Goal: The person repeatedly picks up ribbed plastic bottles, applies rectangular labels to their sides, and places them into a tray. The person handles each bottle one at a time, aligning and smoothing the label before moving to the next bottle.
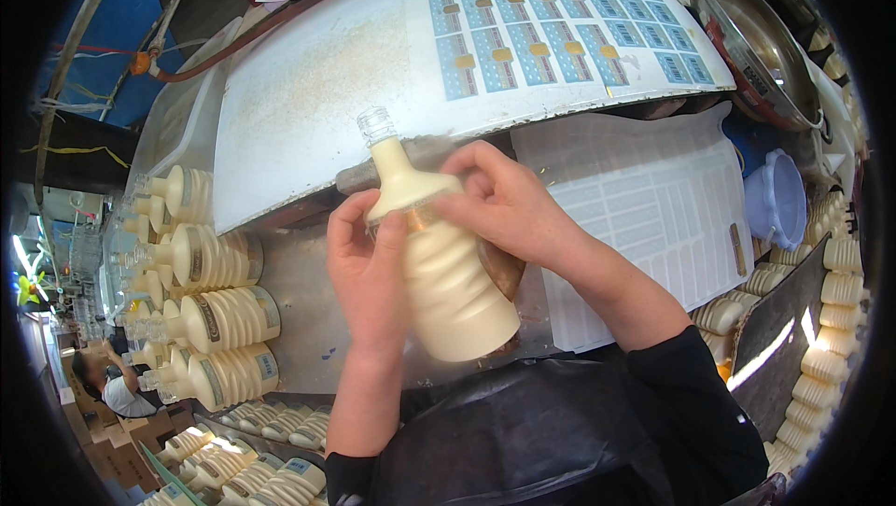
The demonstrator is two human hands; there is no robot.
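Note:
A cream-coloured bottle [448, 287] with a spiral-ribbed body and a clear threaded neck leans in front of me, its neck pointing away. My left hand [364, 263] grips its left shoulder between thumb and curled fingers. Around the shoulder runs a narrow gold-toned label band [422, 217]. At the right shoulder my right hand [504, 203] has its fingers curled and pressed against the band's right end; the fingertips are partly hidden. Behind the neck lies a greyish cloth-like pad [359, 176] on the edge of the white board.
Rows of blue labels [560, 49] lie on the white board [308, 123]. Translucent label sheets [635, 217] cover the right side. Similar bottles [215, 259] stack at left; more lie at lower left and far right. A lilac bucket [777, 200] and metal pan [761, 39] stand right. Another person [131, 394] is far left.

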